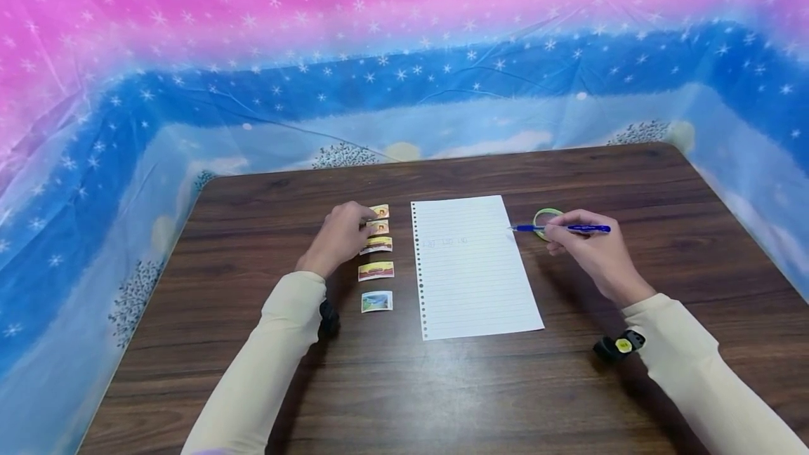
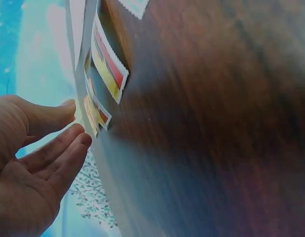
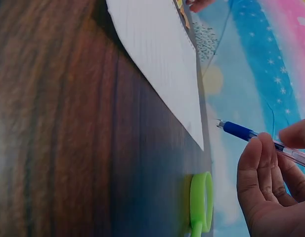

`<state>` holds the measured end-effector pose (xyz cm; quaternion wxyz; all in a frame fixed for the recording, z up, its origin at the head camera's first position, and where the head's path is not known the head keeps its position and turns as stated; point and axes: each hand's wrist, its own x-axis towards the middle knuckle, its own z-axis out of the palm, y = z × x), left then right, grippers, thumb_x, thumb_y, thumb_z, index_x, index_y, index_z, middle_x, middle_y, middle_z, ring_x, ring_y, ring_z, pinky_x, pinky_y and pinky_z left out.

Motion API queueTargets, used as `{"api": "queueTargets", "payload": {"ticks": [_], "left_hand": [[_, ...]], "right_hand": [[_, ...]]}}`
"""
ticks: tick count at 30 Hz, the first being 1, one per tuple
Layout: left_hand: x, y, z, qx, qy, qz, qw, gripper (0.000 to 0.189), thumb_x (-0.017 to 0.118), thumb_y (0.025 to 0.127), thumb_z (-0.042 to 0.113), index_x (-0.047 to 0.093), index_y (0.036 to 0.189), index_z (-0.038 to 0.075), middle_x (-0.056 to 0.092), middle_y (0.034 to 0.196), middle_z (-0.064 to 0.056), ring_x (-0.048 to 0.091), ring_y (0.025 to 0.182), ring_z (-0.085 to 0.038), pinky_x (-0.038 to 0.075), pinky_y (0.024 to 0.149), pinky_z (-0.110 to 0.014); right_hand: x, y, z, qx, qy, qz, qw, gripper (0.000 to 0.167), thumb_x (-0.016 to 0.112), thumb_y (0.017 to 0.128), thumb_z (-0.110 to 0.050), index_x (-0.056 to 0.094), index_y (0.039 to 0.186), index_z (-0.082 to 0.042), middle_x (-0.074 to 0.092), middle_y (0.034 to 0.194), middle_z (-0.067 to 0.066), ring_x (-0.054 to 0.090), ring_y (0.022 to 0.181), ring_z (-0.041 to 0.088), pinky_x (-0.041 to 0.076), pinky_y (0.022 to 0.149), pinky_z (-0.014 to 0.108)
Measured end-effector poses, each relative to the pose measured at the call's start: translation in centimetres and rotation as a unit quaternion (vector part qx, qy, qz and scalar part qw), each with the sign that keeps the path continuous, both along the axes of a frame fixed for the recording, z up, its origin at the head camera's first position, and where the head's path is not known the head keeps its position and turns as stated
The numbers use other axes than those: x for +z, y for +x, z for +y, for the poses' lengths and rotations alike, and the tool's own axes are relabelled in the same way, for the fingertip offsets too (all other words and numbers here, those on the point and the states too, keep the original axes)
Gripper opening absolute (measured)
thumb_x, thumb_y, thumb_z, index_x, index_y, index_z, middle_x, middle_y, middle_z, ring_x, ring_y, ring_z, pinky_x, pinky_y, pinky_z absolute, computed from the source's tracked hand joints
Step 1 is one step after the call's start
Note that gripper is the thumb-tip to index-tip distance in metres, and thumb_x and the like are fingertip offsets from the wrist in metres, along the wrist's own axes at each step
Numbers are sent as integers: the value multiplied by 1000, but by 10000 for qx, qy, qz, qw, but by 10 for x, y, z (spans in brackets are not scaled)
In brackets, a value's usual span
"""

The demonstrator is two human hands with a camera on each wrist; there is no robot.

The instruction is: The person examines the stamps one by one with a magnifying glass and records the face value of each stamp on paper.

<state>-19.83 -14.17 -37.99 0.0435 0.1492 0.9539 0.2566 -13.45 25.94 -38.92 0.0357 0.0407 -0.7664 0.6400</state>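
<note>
Snowflake-print curtain (image 1: 404, 83) — behind brown table (image 1: 493, 399).

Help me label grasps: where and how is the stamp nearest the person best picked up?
Pinch the landscape stamp by its two side edges, I'd suggest, coming down from the person's side: it lies thin and low, with bare table on that side and the next stamp beyond.

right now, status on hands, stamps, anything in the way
Right hand holds blue pen. Left hand at far stamps, contact unclear. Five stamps in column, left of paper. Green-rimmed magnifier near right hand, not blocking stamps.
</note>
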Motion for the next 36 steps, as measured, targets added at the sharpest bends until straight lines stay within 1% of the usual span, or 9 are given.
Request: {"api": "queueTargets", "payload": {"ticks": [3, 5, 7, 10, 12, 14, 23, 29, 36], "left_hand": [[0, -3, -1, 94, 34, -164, 9998, 27, 61, 101, 4, 69, 127, -1, 68, 125, -18, 67, 105, -29, 54, 83, -43], [-1, -4, -2, 146, 20, -241, 9996, 26, 61, 101, 5, 70, 126, -1, 68, 124, -18, 66, 107, -30, 54, 86, -45], [-2, -5, -3, 188, -10, -252, 9995, 23, 61, 101, 5, 72, 121, 0, 69, 120, -18, 65, 101, -28, 54, 85, -44], [-4, -7, -4, 170, -63, -232, 9996, 13, 62, 101, 6, 73, 97, 0, 68, 101, -15, 57, 81, -25, 47, 74, -39], [-6, -8, -4, 140, -86, -197, 9997, 19, 63, 100, 6, 67, 83, 1, 63, 89, -13, 50, 73, -24, 41, 69, -37], [-6, -9, -4, 121, -114, -175, 9997, 26, 64, 100, 6, 60, 75, 2, 59, 83, -11, 45, 71, -23, 38, 67, -36], [-6, -10, -2, 120, -214, -184, 9995, 27, 64, 100, 8, 65, 73, 3, 55, 75, -8, 44, 66, -22, 37, 62, -34], [-4, -10, -1, 96, -242, -214, 9994, 27, 64, 100, 8, 66, 74, 3, 54, 73, -8, 45, 63, -21, 36, 59, -32], [-5, -10, -2, 110, -169, -277, 9994, 28, 64, 101, 8, 64, 72, 4, 53, 73, -8, 45, 62, -21, 37, 59, -33]], "right_hand": [[-1, 3, 4, 65, -322, 51, 9994, 33, 72, 96, -13, 64, 110, 15, 72, 101, 16, 73, 78, 18, 60, 75, 29], [-2, 6, 7, 71, -428, 97, 9990, 31, 73, 95, -11, 65, 110, 15, 73, 99, 13, 74, 77, 19, 60, 75, 30], [-3, 8, 9, 15, -358, 137, 9993, 29, 74, 94, -11, 66, 108, 13, 73, 96, 11, 73, 76, 19, 60, 74, 29], [-4, 11, 12, -76, -208, 173, 9996, 27, 74, 94, -12, 68, 107, 11, 73, 95, 8, 73, 76, 20, 60, 74, 28], [-5, 13, 14, -163, -82, 171, 9997, 29, 74, 94, -14, 68, 108, 11, 73, 94, 8, 73, 76, 20, 60, 75, 28], [-5, 16, 16, -198, -88, 156, 9996, 32, 74, 95, -14, 66, 109, 13, 73, 93, 8, 74, 76, 20, 60, 75, 27], [-8, 24, 22, -334, -485, -20, 9983, 38, 77, 91, -9, 63, 111, 20, 75, 92, 11, 75, 75, 19, 60, 74, 31], [-11, 30, 27, -505, 151, -110, 9986, 40, 78, 91, -12, 66, 115, 18, 77, 92, 6, 76, 76, 20, 59, 73, 26], [-12, 34, 32, -672, 1092, -306, 9913, 35, 78, 92, -18, 72, 110, 12, 75, 85, 2, 73, 71, 15, 59, 66, 24]]}}
